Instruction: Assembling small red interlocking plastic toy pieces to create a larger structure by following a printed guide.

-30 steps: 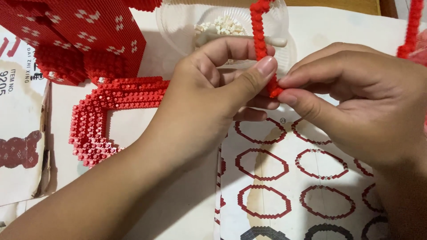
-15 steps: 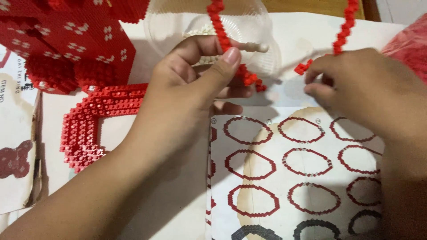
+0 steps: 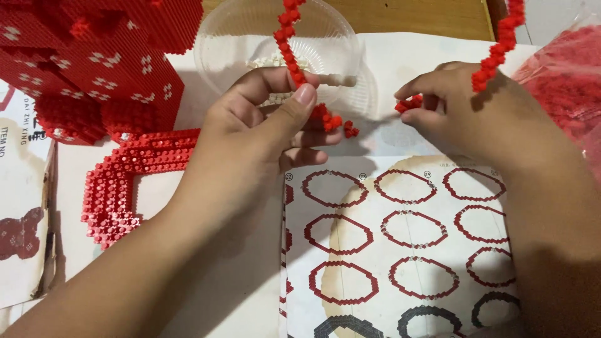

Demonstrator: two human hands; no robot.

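Printed instruction sheet [image 3: 400, 250] flat on the table in the lower middle and right, white, covered in rows of dark red ring diagrams with a few black rings along the bottom edge, small numbered labels by the top row, a brownish stain across its middle. Clear plastic bag [image 3: 563, 87] of small red pieces at the right edge, partly cut off. Flattened cardboard package [image 3: 22, 206] at the left edge, white face with black lettering and a dark red figure printed low down, brown edge showing
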